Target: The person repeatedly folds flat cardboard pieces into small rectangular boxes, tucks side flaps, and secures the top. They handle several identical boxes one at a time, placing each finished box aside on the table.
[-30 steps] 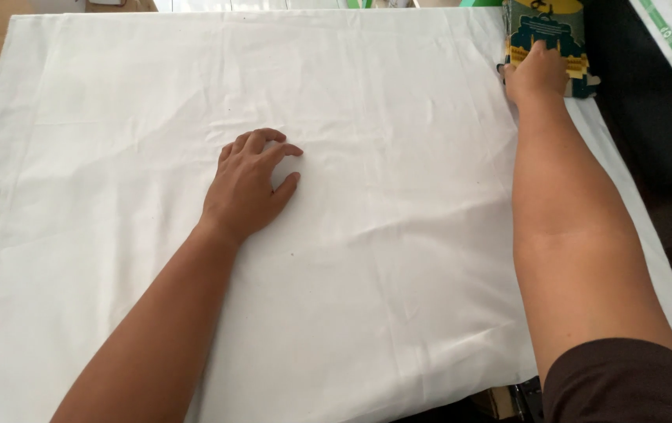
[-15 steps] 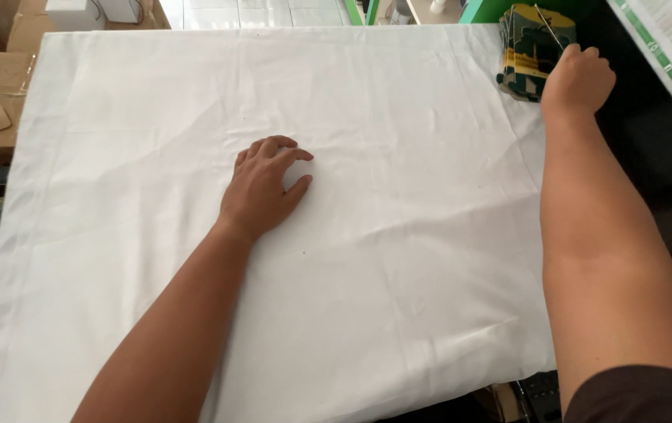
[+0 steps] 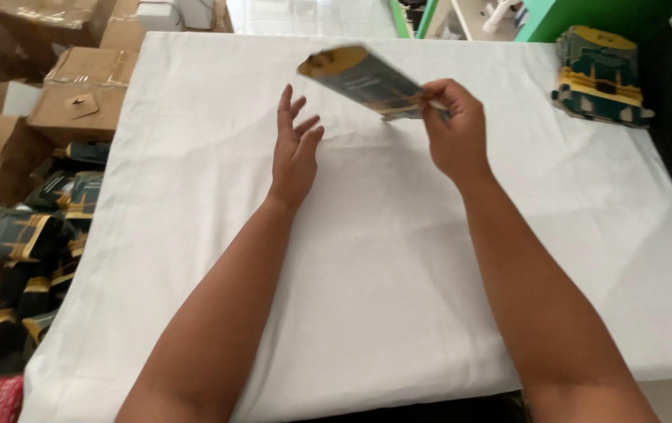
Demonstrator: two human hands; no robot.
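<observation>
Right hand (image 3: 455,129) moved from stack (image 3: 601,76), now pinching blurred flat carton (image 3: 367,80), probably; left hand (image 3: 295,153) lifted, fingers spread.

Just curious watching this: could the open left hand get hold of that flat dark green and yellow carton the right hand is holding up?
Probably yes. The left hand is open, raised beside the flat dark green and yellow carton, with nothing between them.

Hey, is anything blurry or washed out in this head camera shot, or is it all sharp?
Head view: the flat dark packet pinched in the right hand is motion-smeared, its print unreadable; the open left hand beside it is only slightly soft; the white cloth is evenly lit with faint shadows; the floor beyond the table's far edge is blown out; the packet stack at far right stays fairly sharp.
</observation>
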